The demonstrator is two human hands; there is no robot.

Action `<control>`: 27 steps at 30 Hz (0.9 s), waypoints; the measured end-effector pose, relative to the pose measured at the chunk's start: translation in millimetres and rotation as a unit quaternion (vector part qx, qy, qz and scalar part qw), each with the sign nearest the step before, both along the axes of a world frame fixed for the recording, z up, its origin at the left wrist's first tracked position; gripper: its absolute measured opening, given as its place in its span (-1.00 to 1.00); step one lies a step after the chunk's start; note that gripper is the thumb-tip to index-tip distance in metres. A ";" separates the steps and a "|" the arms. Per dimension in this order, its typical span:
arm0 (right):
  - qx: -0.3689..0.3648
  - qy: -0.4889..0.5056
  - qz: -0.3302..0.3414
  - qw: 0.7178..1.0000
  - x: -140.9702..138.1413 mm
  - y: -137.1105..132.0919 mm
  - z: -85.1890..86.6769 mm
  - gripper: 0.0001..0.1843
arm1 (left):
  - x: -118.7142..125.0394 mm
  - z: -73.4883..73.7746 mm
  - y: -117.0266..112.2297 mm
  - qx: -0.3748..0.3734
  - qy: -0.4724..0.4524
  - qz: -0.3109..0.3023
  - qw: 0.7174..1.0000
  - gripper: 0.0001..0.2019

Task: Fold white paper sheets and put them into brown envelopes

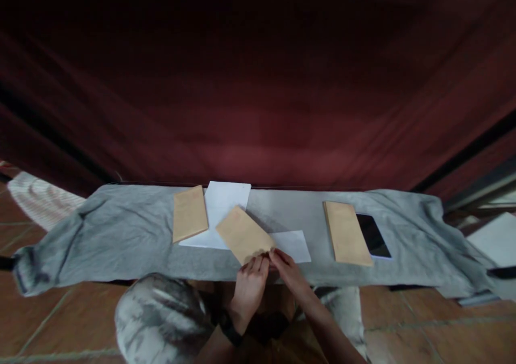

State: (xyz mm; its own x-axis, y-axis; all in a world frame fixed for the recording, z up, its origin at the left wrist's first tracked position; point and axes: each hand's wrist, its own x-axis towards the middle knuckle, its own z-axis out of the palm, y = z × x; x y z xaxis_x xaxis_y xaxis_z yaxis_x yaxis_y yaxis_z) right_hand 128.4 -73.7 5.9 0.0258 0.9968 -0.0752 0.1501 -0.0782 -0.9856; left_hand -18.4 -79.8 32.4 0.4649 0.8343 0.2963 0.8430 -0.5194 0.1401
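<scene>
Down at the bottom, patterned trousers (161, 315) over the knees and a terracotta tiled floor (423, 321) below. A dark wristband (230, 329) sits on the left wrist. Up to the hands now: the left hand (250, 283) and the right hand (287, 271) meet at the near edge of the worktop, fingers curled in, both pinching the near corner of a brown envelope (244, 234). It lies tilted at the middle of the worktop, its far end across a large white sheet (226, 200) and its near end over a smaller white paper (293, 244) just to the right.

A grey cloth (121, 235) covers the whole worktop. To the left, a second brown envelope (189, 213) overlaps that large sheet. Well off to the right lies a third brown envelope (346, 233), with a dark-screened phone (373, 235) right beside it. Behind it all hangs a deep red curtain (258, 84).
</scene>
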 end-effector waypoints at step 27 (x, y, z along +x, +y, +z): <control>0.035 -0.052 0.092 0.994 63.9 18.0 19.5 -0.60 | -22.1 1.6 79.2 -0.114 0.058 -0.197 0.972 0.19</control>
State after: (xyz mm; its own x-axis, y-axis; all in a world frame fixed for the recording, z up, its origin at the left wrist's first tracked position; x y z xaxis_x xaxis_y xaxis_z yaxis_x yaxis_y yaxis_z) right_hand 192.3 -55.7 25.4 -0.1533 0.9881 -0.0123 0.2568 0.0278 -0.9661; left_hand -40.5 -0.6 34.0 0.7809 0.6226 0.0510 0.6019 -0.7717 0.2052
